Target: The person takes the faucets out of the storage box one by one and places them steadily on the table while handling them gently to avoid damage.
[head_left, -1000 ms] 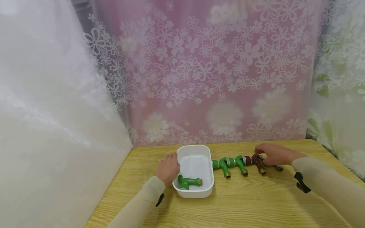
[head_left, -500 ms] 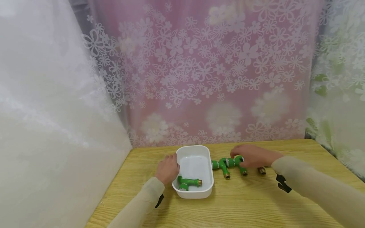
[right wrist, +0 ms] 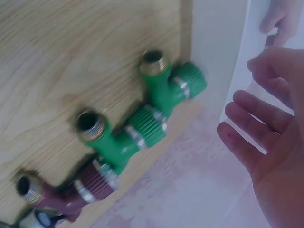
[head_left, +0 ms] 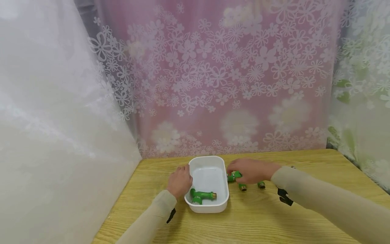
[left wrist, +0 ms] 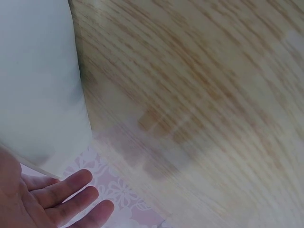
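Note:
My left hand (head_left: 179, 181) rests on the left rim of a white tub (head_left: 208, 208), its fingers loosely extended in the left wrist view. Inside the tub, near its front, lies a green tap (head_left: 205, 195). My right hand (head_left: 251, 170) hovers over a row of taps by the tub's right wall, partly hiding them in the head view. The right wrist view shows its fingers relaxed and holding nothing. There, two green taps, the nearer one (right wrist: 164, 90) and the second (right wrist: 111, 147), line up away from the tub, followed by a maroon tap (right wrist: 66, 197).
Past the maroon tap, part of a further dark fitting (right wrist: 40, 218) shows at the edge of the right wrist view. Everything stands on a wood-grain table (head_left: 213, 228). A pink flowered curtain (head_left: 231, 74) hangs behind, and a white sheet (head_left: 61, 112) at the left.
My right hand has swept leftward along the row, from beyond the maroon tap to the green tap beside the tub. The left hand, tub and tap inside have stayed put.

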A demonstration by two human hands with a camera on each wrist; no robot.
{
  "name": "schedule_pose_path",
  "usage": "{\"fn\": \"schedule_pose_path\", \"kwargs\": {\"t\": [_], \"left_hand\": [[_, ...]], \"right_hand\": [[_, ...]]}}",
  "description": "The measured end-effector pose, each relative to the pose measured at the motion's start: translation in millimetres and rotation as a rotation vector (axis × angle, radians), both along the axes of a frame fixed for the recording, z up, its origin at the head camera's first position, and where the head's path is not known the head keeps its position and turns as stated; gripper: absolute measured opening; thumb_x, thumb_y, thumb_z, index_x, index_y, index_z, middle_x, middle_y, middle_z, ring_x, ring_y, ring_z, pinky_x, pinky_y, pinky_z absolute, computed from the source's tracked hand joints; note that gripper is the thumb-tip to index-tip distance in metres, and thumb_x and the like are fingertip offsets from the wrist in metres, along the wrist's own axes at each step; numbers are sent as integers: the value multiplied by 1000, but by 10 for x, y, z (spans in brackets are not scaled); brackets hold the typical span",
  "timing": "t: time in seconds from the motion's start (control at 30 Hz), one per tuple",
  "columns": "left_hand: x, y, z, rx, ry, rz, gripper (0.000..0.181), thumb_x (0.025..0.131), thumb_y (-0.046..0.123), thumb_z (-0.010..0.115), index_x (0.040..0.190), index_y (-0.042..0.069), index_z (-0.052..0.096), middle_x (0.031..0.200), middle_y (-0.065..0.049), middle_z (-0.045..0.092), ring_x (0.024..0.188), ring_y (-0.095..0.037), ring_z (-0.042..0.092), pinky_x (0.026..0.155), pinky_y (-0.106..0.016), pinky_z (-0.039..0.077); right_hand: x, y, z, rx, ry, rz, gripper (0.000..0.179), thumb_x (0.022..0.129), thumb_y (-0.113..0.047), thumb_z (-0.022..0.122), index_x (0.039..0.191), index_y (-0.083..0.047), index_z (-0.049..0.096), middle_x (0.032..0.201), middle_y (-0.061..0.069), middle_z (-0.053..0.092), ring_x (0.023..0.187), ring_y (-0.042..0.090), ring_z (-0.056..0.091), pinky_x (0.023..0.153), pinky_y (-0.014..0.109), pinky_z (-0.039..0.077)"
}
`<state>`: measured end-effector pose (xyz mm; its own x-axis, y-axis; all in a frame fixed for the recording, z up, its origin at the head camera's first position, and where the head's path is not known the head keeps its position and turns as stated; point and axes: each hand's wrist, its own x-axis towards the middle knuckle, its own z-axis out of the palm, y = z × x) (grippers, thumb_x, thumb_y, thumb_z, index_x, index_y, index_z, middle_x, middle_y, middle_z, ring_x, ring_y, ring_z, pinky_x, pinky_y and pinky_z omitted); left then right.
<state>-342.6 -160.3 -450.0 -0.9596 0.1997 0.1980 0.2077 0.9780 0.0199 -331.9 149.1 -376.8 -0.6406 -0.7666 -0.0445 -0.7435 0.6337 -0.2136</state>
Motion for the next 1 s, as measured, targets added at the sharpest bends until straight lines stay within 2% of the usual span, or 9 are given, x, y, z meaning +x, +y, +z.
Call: {"fn": "schedule_pose_path", "kwargs": {"t": [0.1,0.37,0.53,0.77,0.87,1.0], "left_hand": [[2,13,1,2,-8,3,43,101,25,54,137,2,52,120,-14,67,109,-27,64,83,-46,59],[21,20,28,-2,-12,1,42,101,26,54,136,1,52,118,-14,67,108,-27,64,85,-46,58],[16,3,19,-9,-11,-1,41,102,26,53,135,1,52,118,-13,67,107,-27,64,85,-44,58],[-6,0,-6,-16,-13,12,42,101,27,53,135,1,52,119,-13,66,108,-26,63,86,-44,58],[-12,6,-3,-23,-29,27,44,102,28,53,137,2,50,122,-13,65,110,-26,62,88,-44,58],[-22,10,-6,-41,-8,21,42,101,27,54,134,2,52,119,-12,66,107,-25,63,85,-44,58]], "right_hand": [[8,-109,-4,22,-2,11,24,98,-21,64,121,-21,65,125,-6,63,117,20,61,92,39,53],[42,-405,48,33,-16,73,21,97,-18,61,117,-24,66,119,-7,63,104,15,60,85,33,51],[77,-569,78,62,-19,88,22,98,-21,62,118,-30,65,121,-7,64,106,14,61,86,33,52],[115,-805,133,142,-14,110,26,97,-26,65,122,-33,65,126,-10,63,109,6,58,90,31,52],[110,-904,156,182,-31,117,30,97,-24,66,125,-32,65,127,-11,63,110,6,57,92,31,51],[111,-1006,175,224,-64,130,36,96,-19,67,131,-29,64,131,-9,62,116,8,58,95,32,51]]}}
